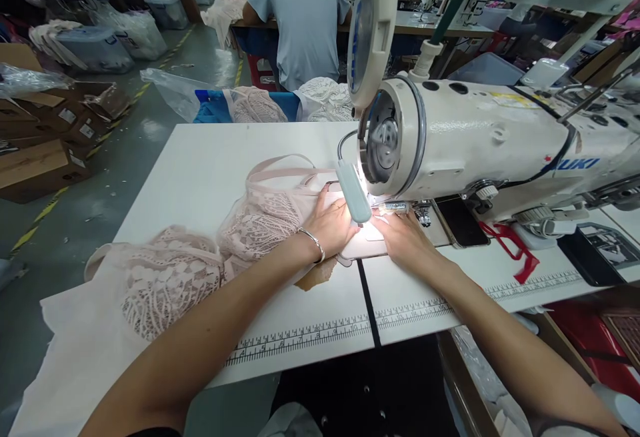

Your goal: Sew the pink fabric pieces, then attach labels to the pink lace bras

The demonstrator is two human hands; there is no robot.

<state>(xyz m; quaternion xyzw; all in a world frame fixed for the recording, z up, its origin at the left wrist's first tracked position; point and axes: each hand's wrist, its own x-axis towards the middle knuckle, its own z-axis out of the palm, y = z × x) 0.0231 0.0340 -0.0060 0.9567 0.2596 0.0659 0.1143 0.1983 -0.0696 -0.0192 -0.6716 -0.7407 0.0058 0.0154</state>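
Note:
A pale pink lace bra (265, 224) lies on the white sewing table, its straps running toward the lit needle area of a white sewing machine (460, 137). My left hand (331, 225), with a bracelet at the wrist, rests on the bra's edge left of the needle, fingers spread and flat. To the right of the needle, my right hand (406, 240) lies low on the machine bed, thumb and fingers apart, fingertips partly hidden beneath the machine head. A small grey-green lamp (354, 190) hangs between the hands and hides the needle point. Another lace cup (167, 280) spreads toward the table's left edge.
A printed ruler (310, 337) runs along the table's front edge. Red ribbon (515, 250) and a black phone-like slab (460, 222) lie to the right. Beyond the table sits a person in a blue shirt (303, 24). Cardboard boxes (45, 164) stand on the floor at left.

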